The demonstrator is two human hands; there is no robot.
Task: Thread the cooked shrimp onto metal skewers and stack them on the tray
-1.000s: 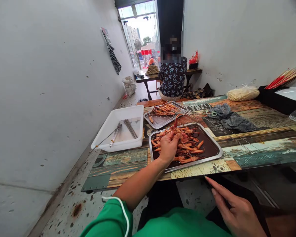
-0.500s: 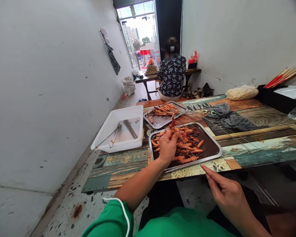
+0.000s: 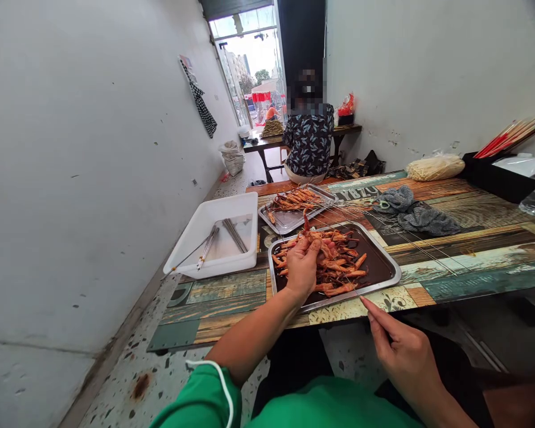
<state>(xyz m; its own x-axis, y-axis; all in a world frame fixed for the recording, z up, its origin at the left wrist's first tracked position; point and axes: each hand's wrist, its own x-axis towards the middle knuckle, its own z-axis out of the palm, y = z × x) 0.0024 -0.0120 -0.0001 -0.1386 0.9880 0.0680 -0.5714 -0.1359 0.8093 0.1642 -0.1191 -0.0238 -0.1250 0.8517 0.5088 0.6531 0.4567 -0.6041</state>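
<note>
My left hand is closed round a reddish-brown marinated meat piece, whose thin curled end sticks up above the fingers. It is over a metal tray of dark sauce heaped with similar long meat pieces. Thumb and fingers of my right hand pinch the near end of a thin metal skewer just off the table's front edge. The skewer slants up and left toward the left hand. Whether its tip is inside the held piece is hidden by the fingers and the heap.
Behind stands a second tray with skewered meat. A white plastic tub with metal skewers is at left. Loose skewers, grey cloths, a bag of bamboo sticks and a black box lie right. A person sits beyond.
Both hands have shifted very slightly left, along with the whole view. The left hand has dipped a little with the meat piece; both grips stay the same.
</note>
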